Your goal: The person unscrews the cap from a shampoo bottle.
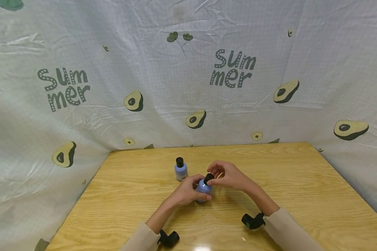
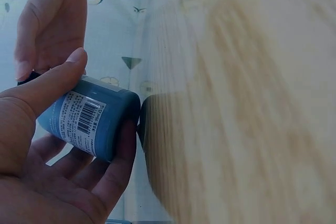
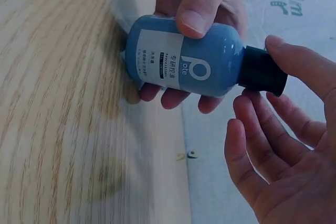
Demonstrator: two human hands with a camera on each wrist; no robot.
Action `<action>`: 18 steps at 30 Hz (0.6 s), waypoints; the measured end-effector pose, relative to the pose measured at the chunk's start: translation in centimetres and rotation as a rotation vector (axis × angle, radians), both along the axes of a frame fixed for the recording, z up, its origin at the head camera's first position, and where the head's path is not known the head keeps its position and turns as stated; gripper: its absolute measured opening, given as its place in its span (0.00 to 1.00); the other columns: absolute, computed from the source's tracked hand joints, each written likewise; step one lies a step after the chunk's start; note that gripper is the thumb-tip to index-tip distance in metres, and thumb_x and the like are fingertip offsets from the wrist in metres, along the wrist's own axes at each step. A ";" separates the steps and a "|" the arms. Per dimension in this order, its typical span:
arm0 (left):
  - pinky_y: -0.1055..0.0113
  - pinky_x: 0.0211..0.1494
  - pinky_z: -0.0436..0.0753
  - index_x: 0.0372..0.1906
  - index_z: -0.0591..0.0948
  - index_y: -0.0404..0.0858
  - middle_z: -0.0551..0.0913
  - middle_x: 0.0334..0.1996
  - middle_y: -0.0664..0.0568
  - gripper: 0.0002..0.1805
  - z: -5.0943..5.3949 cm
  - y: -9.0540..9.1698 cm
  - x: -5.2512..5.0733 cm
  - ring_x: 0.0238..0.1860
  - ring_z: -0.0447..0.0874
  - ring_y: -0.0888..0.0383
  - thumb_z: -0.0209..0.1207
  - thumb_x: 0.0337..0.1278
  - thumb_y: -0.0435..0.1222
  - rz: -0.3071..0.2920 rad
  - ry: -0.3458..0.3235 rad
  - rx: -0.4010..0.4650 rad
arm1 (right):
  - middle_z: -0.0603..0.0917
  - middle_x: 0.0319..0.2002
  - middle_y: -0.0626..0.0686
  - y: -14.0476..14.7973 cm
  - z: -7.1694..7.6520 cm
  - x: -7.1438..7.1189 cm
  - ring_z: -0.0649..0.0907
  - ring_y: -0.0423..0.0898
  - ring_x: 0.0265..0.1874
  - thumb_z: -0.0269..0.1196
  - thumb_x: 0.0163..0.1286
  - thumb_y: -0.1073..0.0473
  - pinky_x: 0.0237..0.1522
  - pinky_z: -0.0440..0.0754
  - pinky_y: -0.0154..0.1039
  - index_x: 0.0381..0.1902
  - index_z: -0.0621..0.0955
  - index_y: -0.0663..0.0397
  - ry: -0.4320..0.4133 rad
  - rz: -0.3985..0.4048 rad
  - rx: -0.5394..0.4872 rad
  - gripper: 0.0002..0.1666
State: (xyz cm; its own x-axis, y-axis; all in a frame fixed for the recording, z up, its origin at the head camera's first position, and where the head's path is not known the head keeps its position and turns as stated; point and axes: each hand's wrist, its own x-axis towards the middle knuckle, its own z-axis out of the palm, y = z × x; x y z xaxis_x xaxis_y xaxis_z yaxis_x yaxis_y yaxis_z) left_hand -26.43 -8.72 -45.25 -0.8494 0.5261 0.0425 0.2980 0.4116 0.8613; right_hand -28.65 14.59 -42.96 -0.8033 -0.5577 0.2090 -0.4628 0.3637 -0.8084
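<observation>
A blue plastic bottle (image 1: 203, 187) with a black cap (image 1: 208, 178) and a white printed label (image 3: 159, 59) is held just at the table top, its cap leaning toward the right. My left hand (image 1: 188, 191) grips the bottle's body, thumb on one side and fingers round the other. With thumb and fingertips, my right hand (image 1: 230, 177) pinches the black cap. In the left wrist view the bottle's back label (image 2: 82, 123) shows a barcode. A second blue bottle (image 1: 180, 171), also black-capped, stands upright beyond my left hand.
The light wooden table (image 1: 138, 181) runs to a white cloth backdrop (image 1: 163, 76) printed with avocados and lettering. Black wrist cameras (image 1: 252, 221) sit on both forearms, near beige sleeves (image 1: 289, 228).
</observation>
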 end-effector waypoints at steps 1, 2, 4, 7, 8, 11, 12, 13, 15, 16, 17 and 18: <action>0.65 0.50 0.82 0.59 0.82 0.40 0.86 0.53 0.48 0.26 0.0 0.1 0.0 0.48 0.84 0.59 0.76 0.55 0.39 0.002 -0.003 -0.001 | 0.85 0.42 0.52 0.0 0.0 -0.1 0.83 0.43 0.40 0.75 0.65 0.53 0.44 0.85 0.36 0.50 0.82 0.56 -0.002 -0.003 -0.002 0.21; 0.64 0.50 0.82 0.59 0.82 0.39 0.86 0.53 0.47 0.26 0.1 0.1 0.0 0.48 0.84 0.58 0.75 0.55 0.39 0.000 -0.002 0.000 | 0.84 0.42 0.52 0.0 0.0 -0.1 0.83 0.43 0.40 0.75 0.65 0.53 0.44 0.85 0.36 0.49 0.82 0.56 -0.003 -0.005 -0.003 0.20; 0.63 0.50 0.82 0.59 0.82 0.39 0.86 0.53 0.47 0.26 0.2 0.2 0.1 0.48 0.84 0.57 0.76 0.55 0.39 0.001 -0.004 0.001 | 0.84 0.41 0.52 0.0 -0.1 -0.1 0.83 0.42 0.39 0.75 0.64 0.54 0.43 0.85 0.36 0.46 0.82 0.54 0.000 -0.005 -0.004 0.17; 0.62 0.49 0.83 0.60 0.82 0.40 0.86 0.54 0.47 0.27 0.3 0.3 0.2 0.49 0.84 0.55 0.76 0.55 0.38 0.004 -0.010 0.004 | 0.85 0.42 0.54 0.2 -0.2 -0.1 0.84 0.41 0.39 0.74 0.66 0.57 0.43 0.86 0.37 0.45 0.82 0.55 0.004 0.011 -0.024 0.14; 0.62 0.49 0.83 0.61 0.82 0.40 0.86 0.54 0.46 0.27 0.4 0.3 0.2 0.50 0.84 0.55 0.76 0.55 0.38 0.005 -0.012 0.005 | 0.85 0.43 0.55 0.2 -0.3 -0.1 0.84 0.41 0.40 0.73 0.66 0.58 0.44 0.86 0.37 0.46 0.83 0.56 0.006 0.020 -0.033 0.14; 0.62 0.49 0.82 0.62 0.81 0.40 0.85 0.55 0.46 0.28 0.3 0.3 0.2 0.50 0.84 0.55 0.75 0.56 0.39 0.007 -0.012 0.007 | 0.85 0.46 0.58 0.2 -0.3 0.0 0.84 0.40 0.42 0.72 0.68 0.59 0.45 0.86 0.38 0.49 0.83 0.58 0.010 0.051 -0.060 0.15; 0.62 0.49 0.83 0.62 0.81 0.39 0.85 0.55 0.46 0.28 0.3 0.3 0.2 0.50 0.84 0.55 0.75 0.56 0.39 0.005 -0.008 0.008 | 0.85 0.47 0.58 0.2 -0.3 0.1 0.84 0.40 0.43 0.71 0.68 0.60 0.46 0.86 0.38 0.50 0.82 0.60 0.010 0.058 -0.065 0.16; 0.62 0.49 0.82 0.62 0.81 0.39 0.85 0.55 0.46 0.29 0.2 0.2 0.1 0.50 0.84 0.55 0.75 0.56 0.39 0.003 -0.003 0.007 | 0.85 0.48 0.59 0.2 -0.4 0.1 0.84 0.40 0.44 0.71 0.68 0.60 0.47 0.86 0.38 0.52 0.82 0.61 0.011 0.063 -0.069 0.17; 0.63 0.49 0.82 0.62 0.81 0.39 0.85 0.55 0.46 0.29 0.1 0.2 0.1 0.49 0.83 0.56 0.75 0.55 0.39 0.000 0.006 0.004 | 0.85 0.49 0.59 0.2 -0.4 0.2 0.84 0.40 0.45 0.70 0.68 0.61 0.47 0.85 0.38 0.53 0.82 0.63 0.015 0.071 -0.071 0.18; 0.63 0.49 0.82 0.62 0.81 0.39 0.85 0.55 0.47 0.29 0.1 0.1 0.1 0.49 0.83 0.56 0.75 0.55 0.39 0.000 0.008 0.001 | 0.85 0.50 0.60 0.2 -0.4 0.2 0.84 0.40 0.46 0.69 0.68 0.62 0.47 0.85 0.38 0.54 0.82 0.63 0.017 0.073 -0.073 0.18; 0.63 0.50 0.82 0.61 0.81 0.39 0.85 0.55 0.47 0.29 0.1 0.1 0.1 0.49 0.83 0.56 0.75 0.55 0.39 0.000 0.010 -0.002 | 0.85 0.50 0.60 0.2 -0.4 0.3 0.84 0.41 0.46 0.69 0.69 0.63 0.47 0.85 0.37 0.55 0.81 0.65 0.019 0.075 -0.074 0.19; 0.63 0.50 0.82 0.61 0.81 0.40 0.85 0.54 0.48 0.29 0.0 0.1 0.1 0.49 0.83 0.56 0.75 0.54 0.40 0.000 0.011 -0.005 | 0.85 0.50 0.61 0.1 -0.5 0.3 0.84 0.42 0.47 0.69 0.69 0.63 0.47 0.85 0.37 0.55 0.81 0.66 0.020 0.078 -0.077 0.19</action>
State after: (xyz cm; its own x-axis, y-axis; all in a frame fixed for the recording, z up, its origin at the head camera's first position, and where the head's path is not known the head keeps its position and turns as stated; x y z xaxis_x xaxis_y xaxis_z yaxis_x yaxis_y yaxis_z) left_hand -26.32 -8.60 -45.25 -0.8491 0.5260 0.0493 0.3073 0.4159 0.8560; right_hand -28.30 14.74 -43.42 -0.7532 -0.6001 0.2694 -0.5039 0.2632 -0.8227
